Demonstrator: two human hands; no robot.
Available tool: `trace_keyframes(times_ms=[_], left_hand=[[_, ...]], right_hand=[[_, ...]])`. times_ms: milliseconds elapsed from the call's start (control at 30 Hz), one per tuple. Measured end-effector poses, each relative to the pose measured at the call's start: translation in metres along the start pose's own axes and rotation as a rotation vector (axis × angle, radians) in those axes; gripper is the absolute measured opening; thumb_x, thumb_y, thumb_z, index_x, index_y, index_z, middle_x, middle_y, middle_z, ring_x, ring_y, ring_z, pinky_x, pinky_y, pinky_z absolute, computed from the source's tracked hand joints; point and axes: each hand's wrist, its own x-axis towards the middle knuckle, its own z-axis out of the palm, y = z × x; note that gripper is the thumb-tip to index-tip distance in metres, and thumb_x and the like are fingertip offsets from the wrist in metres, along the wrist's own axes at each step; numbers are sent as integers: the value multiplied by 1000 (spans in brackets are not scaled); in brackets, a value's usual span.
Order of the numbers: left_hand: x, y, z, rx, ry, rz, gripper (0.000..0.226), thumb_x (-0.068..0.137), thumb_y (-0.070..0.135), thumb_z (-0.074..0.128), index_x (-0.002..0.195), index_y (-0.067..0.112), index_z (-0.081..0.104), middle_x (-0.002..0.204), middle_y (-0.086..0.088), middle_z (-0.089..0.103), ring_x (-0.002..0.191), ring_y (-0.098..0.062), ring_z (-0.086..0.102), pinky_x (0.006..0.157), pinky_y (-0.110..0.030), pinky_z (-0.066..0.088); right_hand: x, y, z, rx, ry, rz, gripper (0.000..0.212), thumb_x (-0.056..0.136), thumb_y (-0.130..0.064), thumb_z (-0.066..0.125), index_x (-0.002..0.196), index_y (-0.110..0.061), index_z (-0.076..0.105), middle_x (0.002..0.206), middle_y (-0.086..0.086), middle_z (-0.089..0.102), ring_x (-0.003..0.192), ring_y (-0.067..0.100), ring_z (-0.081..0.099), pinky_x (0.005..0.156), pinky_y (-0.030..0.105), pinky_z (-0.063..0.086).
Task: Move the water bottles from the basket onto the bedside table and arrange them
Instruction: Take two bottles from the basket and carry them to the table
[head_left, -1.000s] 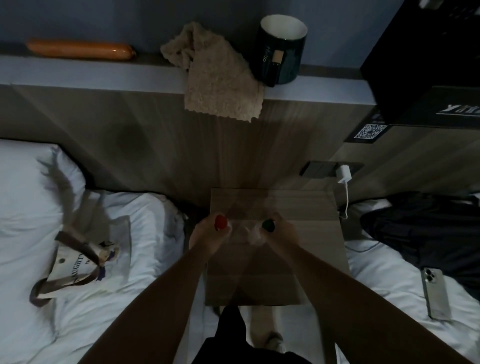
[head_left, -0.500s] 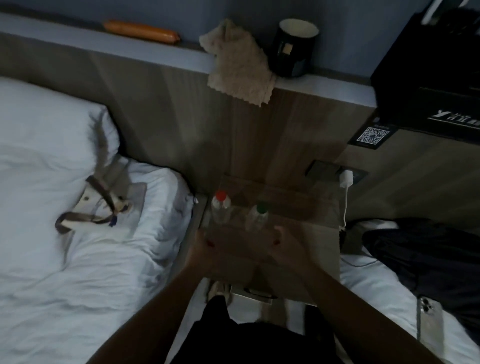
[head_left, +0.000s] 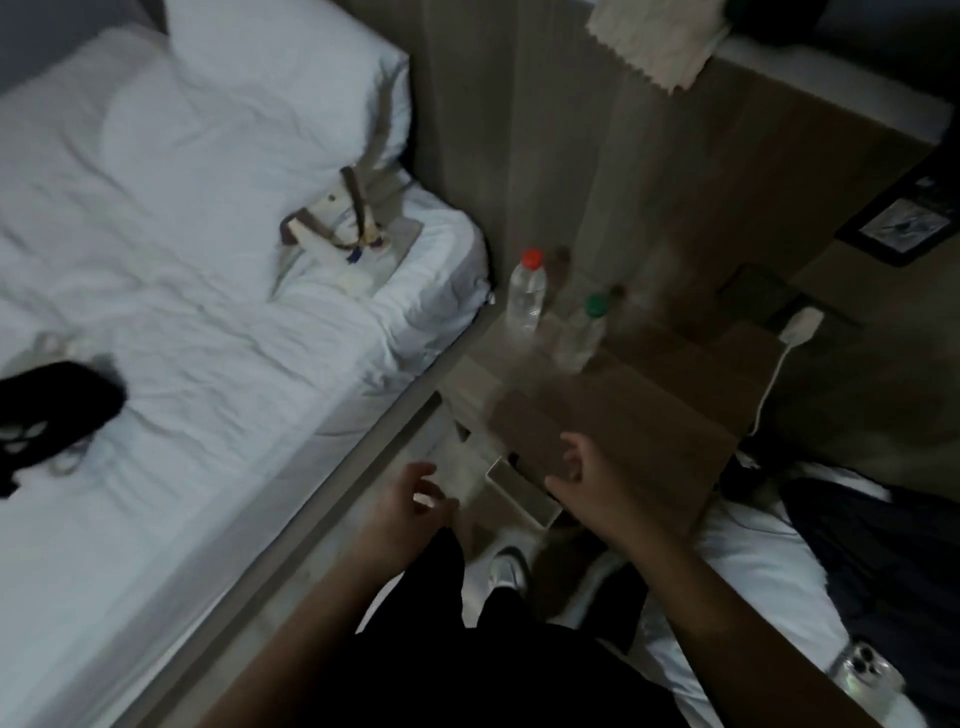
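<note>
Two clear water bottles stand upright side by side at the far left of the wooden bedside table (head_left: 649, 410): a red-capped bottle (head_left: 525, 296) and, to its right, a green-capped bottle (head_left: 584, 332). My left hand (head_left: 415, 504) hovers over the gap between bed and table, fingers apart and empty. My right hand (head_left: 582, 473) is over the table's near edge, fingers loosely spread, holding nothing. Both hands are well short of the bottles. A canvas tote bag (head_left: 348, 234) lies on the white bed at left; no basket shows.
A white bed (head_left: 182, 260) fills the left, with a dark object (head_left: 52, 400) on it. A white charger (head_left: 802, 325) and cable hang on the headboard at right. A phone (head_left: 862, 675) lies on the right bed beside dark clothing (head_left: 883, 545). A beige cloth (head_left: 654, 36) hangs above.
My hands have let go of the two bottles, which now stand on the table, and drawn back toward me. The view has swung left and down.
</note>
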Motion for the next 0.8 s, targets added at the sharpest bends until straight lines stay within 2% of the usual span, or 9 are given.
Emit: trace_keyframes(times_ms=[67,200,400,500,700,800], left_hand=[[-16,-13,-8,37,18,-14,49,83,21,69,127,13,49,103,-1,57,72,-8,57,61,-14,42],[-45,-46,-31,91,113,-30,54,84,31,67,131,15,46,113,-4,57,88,-18,60,75,-25,44],[-107,-124,-68,3,291,-161,58,83,33,68,133,14,45,118,-7,58,84,-16,59,73,-24,42],[-149,-175,-88,-70,394,-222,57,82,32,68,132,15,46,118,-5,58,84,-15,59,73,-24,41],[-255,-287,-129,-212,515,-323,55,83,34,68,131,18,47,115,0,57,90,-16,61,73,-28,46],[-302,-338,-148,-271,571,-363,54,82,30,69,129,17,48,116,-2,59,90,-18,62,75,-31,48]], right_hand=[[-6,0,16,-54,7,-46,62,87,-15,65,141,-17,36,135,8,46,124,23,48,91,30,42],[-14,-12,43,-157,-64,-123,59,86,-10,64,139,-10,38,125,6,53,104,16,54,82,24,40],[-24,-46,101,-446,-179,-250,64,87,-22,65,143,-17,35,142,9,44,127,24,47,98,29,39],[-38,-65,152,-578,-233,-297,64,87,-29,65,142,-21,34,142,8,42,124,25,48,101,37,43],[-102,-88,290,-709,-306,-434,63,84,-34,65,140,-24,37,142,6,40,122,24,51,101,41,46],[-133,-94,350,-720,-344,-490,62,84,-33,65,140,-23,37,143,7,38,120,24,52,100,41,46]])
